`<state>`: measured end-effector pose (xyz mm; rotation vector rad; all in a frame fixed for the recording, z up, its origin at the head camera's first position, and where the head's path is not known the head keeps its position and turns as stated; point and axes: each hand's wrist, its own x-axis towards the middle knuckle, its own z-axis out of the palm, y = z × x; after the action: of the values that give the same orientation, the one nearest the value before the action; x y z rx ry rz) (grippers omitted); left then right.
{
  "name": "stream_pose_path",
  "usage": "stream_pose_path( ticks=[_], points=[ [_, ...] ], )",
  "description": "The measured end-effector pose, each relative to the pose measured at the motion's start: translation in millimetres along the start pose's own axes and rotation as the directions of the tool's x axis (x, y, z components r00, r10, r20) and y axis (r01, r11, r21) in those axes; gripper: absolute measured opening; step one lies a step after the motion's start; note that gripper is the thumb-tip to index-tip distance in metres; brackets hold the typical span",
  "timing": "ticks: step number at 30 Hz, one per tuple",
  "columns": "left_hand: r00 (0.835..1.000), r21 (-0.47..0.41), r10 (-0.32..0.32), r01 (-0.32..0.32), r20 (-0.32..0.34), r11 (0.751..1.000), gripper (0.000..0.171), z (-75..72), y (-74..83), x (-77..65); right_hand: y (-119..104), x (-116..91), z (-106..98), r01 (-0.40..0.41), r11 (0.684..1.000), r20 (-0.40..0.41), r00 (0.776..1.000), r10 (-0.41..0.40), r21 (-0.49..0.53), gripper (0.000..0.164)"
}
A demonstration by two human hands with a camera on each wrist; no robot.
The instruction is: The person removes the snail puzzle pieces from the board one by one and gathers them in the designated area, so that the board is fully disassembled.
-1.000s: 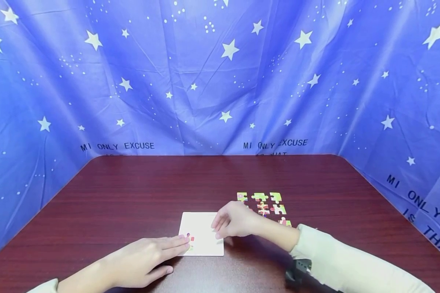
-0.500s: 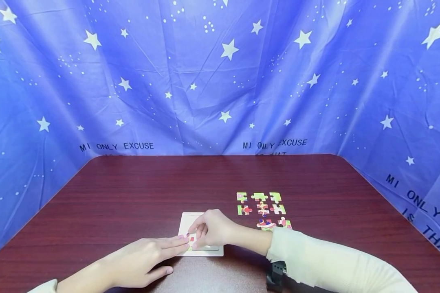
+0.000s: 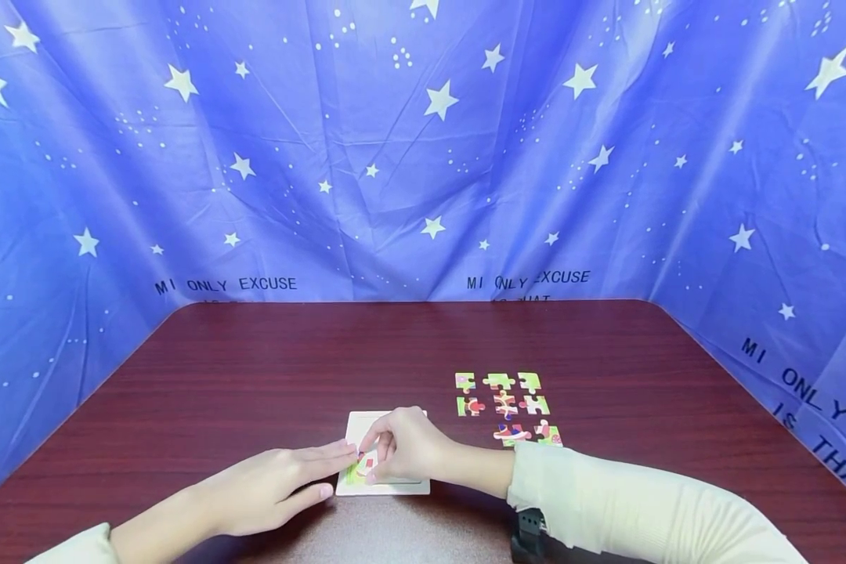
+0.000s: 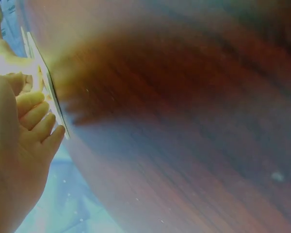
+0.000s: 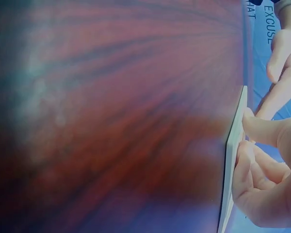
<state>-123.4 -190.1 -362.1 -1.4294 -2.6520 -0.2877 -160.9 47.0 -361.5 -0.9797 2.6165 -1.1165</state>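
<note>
A white puzzle board [image 3: 353, 423] lies near the table's front edge. In its lower left part sits a green and red puzzle piece [image 3: 362, 470]. My right hand [image 3: 410, 445] reaches over the board and pinches this piece between thumb and index finger. Straight fingers of my left hand [image 3: 275, 482] touch the board's left side beside the piece. The left wrist view shows the left hand [image 4: 26, 141] next to the board's thin edge. In the right wrist view, the curled right hand [image 5: 266, 174] is against the board [image 5: 230, 145]; the piece cannot be made out there.
Several loose puzzle pieces [image 3: 505, 403] lie in spaced rows right of the board, just behind the right sleeve [image 3: 592, 489]. Dark red wood forms the tabletop [image 3: 254, 368]. A blue star-patterned curtain [image 3: 395, 157] hangs around its back and sides.
My right hand has moved left from the board's right edge to the piece at lower left. The left fingers have slid back slightly, showing more of the board and piece.
</note>
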Motion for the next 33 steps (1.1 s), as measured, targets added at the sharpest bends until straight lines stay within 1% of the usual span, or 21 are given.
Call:
stream_pose_path(
  ticks=[4,7,10,14,18,23,25,28,33],
  points=[
    [1.0,0.084,0.006,-0.007,0.015,0.996,0.04,0.4,-4.2,1.0,-1.2,-0.2,0.2,-0.009,1.0,-0.003,1.0,0.009,-0.003,0.025],
    [0.999,0.152,0.022,-0.025,0.023,0.988,0.041,1.8,-9.3,1.0,-1.6,-0.6,0.5,-0.009,1.0,-0.002,1.0,0.009,0.0,0.025],
    [0.999,0.195,0.035,-0.041,0.031,0.98,0.041,2.9,-14.3,0.7,-1.9,-0.2,0.7,-0.012,1.0,-0.001,1.0,0.012,0.002,0.025],
    [0.998,0.217,0.054,-0.061,0.036,0.974,0.041,3.6,-18.1,0.5,-2.9,1.2,1.0,-0.043,0.999,0.001,0.999,0.043,0.02,0.024],
    [0.997,0.217,0.052,-0.062,0.049,0.974,0.041,3.9,-18.3,0.7,-3.7,1.4,1.8,-0.093,0.994,-0.001,0.996,0.093,0.054,0.025],
    [0.996,0.219,0.064,-0.075,0.057,0.973,0.041,3.8,-17.5,0.8,-2.0,1.3,3.6,-0.117,0.985,-0.02,0.993,0.12,0.13,0.023],
    [0.996,0.226,0.077,-0.088,0.053,0.97,0.041,4.0,-17.9,0.9,-0.9,1.8,4.3,-0.131,0.977,-0.028,0.99,0.138,0.167,0.021],
    [0.994,0.232,0.094,-0.102,0.048,0.967,0.041,4.5,-18.4,1.5,-0.1,2.7,4.2,-0.169,0.961,-0.017,0.984,0.177,0.22,0.018],
    [0.994,0.238,0.104,-0.109,0.035,0.965,0.04,4.6,-18.6,3.0,-1.1,4.5,1.1,-0.243,0.914,0.03,0.969,0.247,0.326,0.016]
  ],
)
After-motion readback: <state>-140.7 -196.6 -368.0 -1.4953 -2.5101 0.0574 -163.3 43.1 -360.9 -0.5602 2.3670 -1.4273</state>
